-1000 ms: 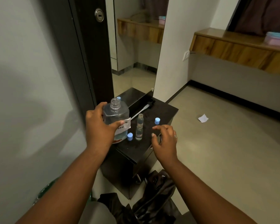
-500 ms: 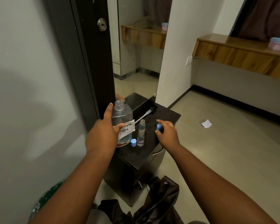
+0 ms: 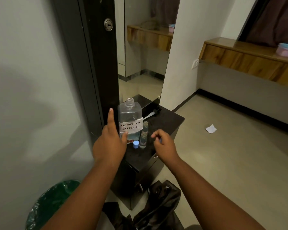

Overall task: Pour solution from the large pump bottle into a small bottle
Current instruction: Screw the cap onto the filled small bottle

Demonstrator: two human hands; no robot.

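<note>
The large clear bottle (image 3: 130, 120), labelled "contact lens solution", stands upright with an open neck on the black cabinet (image 3: 166, 123). Its pump head and tube (image 3: 154, 112) lie behind it. My left hand (image 3: 110, 145) is beside the bottle with fingers spread, and only the thumb touches its lower front. Two small clear bottles, one farther (image 3: 145, 126) and one nearer (image 3: 143, 141), stand uncapped just right of it. A blue cap (image 3: 136, 144) sits beside the nearer one. My right hand (image 3: 165, 146) hovers right of them, fingers curled around a second blue cap (image 3: 160, 140) that barely shows.
A mirror (image 3: 145, 60) and a dark door frame (image 3: 96, 63) rise behind the cabinet. On the floor are a green bin (image 3: 56, 200) at lower left, a black bag (image 3: 158, 205) below the cabinet and a paper scrap (image 3: 211, 128). A wooden shelf (image 3: 249, 55) runs along the right wall.
My left hand has opened off the large bottle, which now stands on the cabinet. My right hand took the blue cap from the cabinet's right side and drew back.
</note>
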